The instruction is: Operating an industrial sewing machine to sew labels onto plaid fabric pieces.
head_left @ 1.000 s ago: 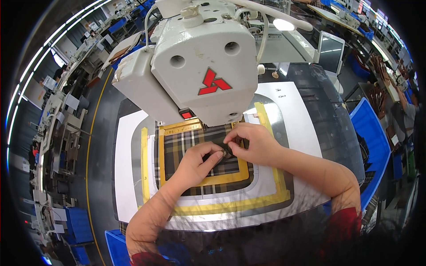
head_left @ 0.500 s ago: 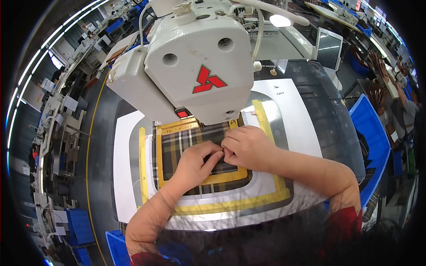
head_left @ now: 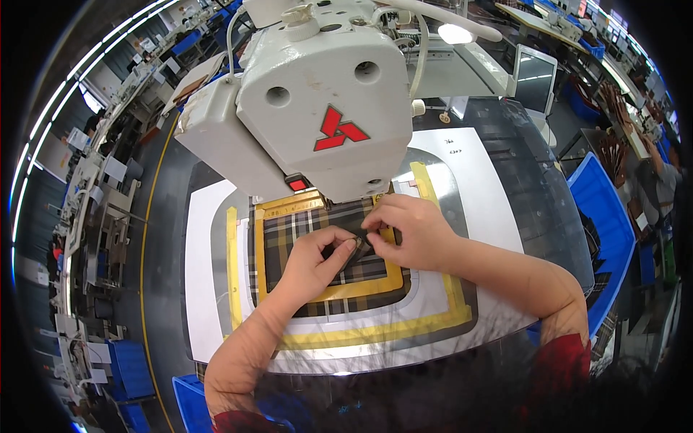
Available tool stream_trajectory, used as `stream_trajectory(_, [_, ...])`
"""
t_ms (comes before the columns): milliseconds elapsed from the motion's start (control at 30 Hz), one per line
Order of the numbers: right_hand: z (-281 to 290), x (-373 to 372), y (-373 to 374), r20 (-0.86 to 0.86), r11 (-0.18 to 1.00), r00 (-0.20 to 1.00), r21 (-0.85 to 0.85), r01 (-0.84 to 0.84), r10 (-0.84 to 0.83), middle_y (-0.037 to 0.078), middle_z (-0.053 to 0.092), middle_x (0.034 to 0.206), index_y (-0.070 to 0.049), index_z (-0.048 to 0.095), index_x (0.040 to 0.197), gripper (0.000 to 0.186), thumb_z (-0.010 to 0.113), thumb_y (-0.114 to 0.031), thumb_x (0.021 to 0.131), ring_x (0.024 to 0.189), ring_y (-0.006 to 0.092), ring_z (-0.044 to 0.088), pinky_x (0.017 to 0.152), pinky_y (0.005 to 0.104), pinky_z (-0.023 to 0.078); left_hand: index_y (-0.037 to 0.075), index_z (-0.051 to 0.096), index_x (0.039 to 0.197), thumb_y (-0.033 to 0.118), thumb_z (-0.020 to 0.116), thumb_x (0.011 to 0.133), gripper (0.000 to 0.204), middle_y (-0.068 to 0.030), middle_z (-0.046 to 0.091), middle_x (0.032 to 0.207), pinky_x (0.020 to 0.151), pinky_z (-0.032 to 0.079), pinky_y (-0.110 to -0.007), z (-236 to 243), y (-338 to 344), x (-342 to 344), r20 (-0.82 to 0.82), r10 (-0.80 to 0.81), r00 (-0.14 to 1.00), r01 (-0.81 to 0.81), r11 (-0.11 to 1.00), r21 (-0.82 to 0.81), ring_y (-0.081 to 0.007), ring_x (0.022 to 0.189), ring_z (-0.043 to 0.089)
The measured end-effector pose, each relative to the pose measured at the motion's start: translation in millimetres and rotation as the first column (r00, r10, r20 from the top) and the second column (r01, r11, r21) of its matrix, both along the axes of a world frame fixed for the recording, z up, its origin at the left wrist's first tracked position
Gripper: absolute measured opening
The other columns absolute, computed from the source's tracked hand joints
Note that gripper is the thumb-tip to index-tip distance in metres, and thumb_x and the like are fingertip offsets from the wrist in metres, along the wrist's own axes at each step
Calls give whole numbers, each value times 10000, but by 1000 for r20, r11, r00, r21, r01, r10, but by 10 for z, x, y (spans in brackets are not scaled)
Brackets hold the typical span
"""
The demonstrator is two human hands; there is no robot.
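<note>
My left hand and my right hand meet above a dark plaid fabric with brown and white stripes. Thumb and forefinger of each hand pinch a small dark piece; its exact kind is too small to make out. The fabric lies under a yellow rectangular frame, which is set in a larger clear plate edged with yellow tape. Just beyond my fingers hangs the white head of a large sewing machine, hiding the frame's far side in part.
White sheets lie around the plate on the dark machine table. Blue bins stand at the right and lower left. A screen is at the back right, and a lamp glows behind the machine head.
My fingertips have drawn slightly apart, so the dark piece between them shows more. My right hand has lifted and its fingers have loosened from a tighter curl. Fabric and frame look unmoved.
</note>
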State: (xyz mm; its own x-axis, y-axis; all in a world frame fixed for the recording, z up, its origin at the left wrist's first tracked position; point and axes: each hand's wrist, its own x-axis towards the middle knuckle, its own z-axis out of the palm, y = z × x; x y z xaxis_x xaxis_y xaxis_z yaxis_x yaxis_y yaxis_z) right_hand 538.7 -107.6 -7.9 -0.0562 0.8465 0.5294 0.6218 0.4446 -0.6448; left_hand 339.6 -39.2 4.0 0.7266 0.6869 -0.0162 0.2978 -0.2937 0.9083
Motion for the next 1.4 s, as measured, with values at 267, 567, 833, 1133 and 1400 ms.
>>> stream_trajectory(267, [-52,-104,49,113,1000,993,5,-17,17,74,592,749,-51,615,726,87,691,-76,693,708,249,601,623,341,492,-4,628,883,93,642,875,99,-52,651,723,576,457,-256,9,-44,17,-11,9,1000,-7,985,171,-98,626,574])
stream_trajectory(567, [-66,-83,70,-129,994,990,-85,-67,56,69,583,732,-56,590,716,128,702,-35,658,698,270,588,658,343,484,14,616,894,81,631,885,70,-21,628,736,605,429,-224,-21,-24,-1,86,37,996,-45,995,93,-69,665,546])
stream_trajectory(833, [-93,-87,42,24,989,998,130,-64,61,45,593,734,-73,576,721,178,727,-41,632,736,270,596,719,377,479,20,621,900,43,636,861,48,-13,606,766,626,443,-218,19,-67,24,94,71,993,-77,995,61,-70,672,543])
stream_trajectory(1133, [-25,-96,32,-97,982,993,-170,-80,64,51,602,771,-63,579,756,146,705,-60,683,764,254,592,733,352,460,31,583,931,38,630,871,77,-15,559,871,694,445,-229,-70,22,0,225,-48,973,56,998,-30,-93,778,532])
stream_trajectory(1400, [-34,-56,45,-213,975,969,-158,-157,121,57,629,817,-61,630,792,80,694,-92,756,830,253,592,831,357,436,45,574,949,35,650,869,111,-23,578,915,760,458,-254,-52,-38,10,195,89,977,-95,995,20,-110,823,561])
